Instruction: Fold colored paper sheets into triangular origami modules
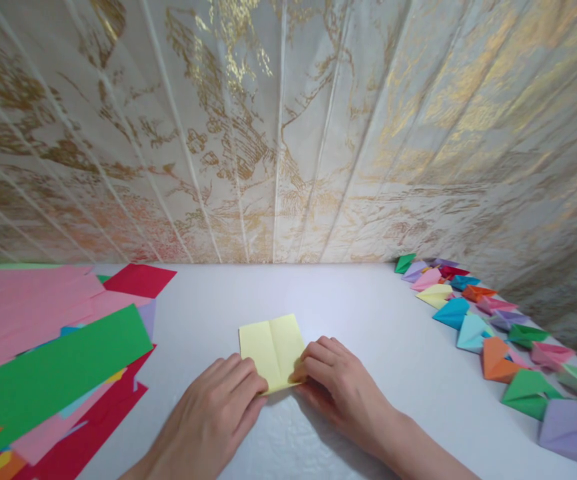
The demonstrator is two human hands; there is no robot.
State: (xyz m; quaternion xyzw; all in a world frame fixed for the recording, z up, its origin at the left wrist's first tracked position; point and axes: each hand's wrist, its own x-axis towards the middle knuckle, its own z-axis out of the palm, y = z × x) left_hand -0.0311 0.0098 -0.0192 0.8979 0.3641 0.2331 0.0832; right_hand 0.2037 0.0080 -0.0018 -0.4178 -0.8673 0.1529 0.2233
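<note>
Paper: a yellow paper [272,347] lies on the white table [368,313] between the two hands, most of it reaching out beyond the fingertips, with a centre crease running away from them

Left grip: the left hand [215,413] is palm down, fingers bent, their tips on the paper's near corner on that side; the thumb is hidden, so I cannot tell whether it pinches or only presses

Right grip: the right hand [341,383] has its fingers curled tighter, tips on the opposite near corner; the thumb is out of sight here too, so pinch or press cannot be told

Doing the fold well: it looks like a fold worked from the near edge; judged from this, both corners should move evenly so the edge stays square to the centre crease, then be pressed flat from the middle outward

Hand pose: wrists low and angled inward, knuckles raised, the forearms converging on the sheet

Outside the left hand: loose coloured sheets [58,373] overlap in a heap, well apart from the grip

Outside the right hand: a row of folded pieces [473,330] runs along the table edge, away from the fingers
</note>
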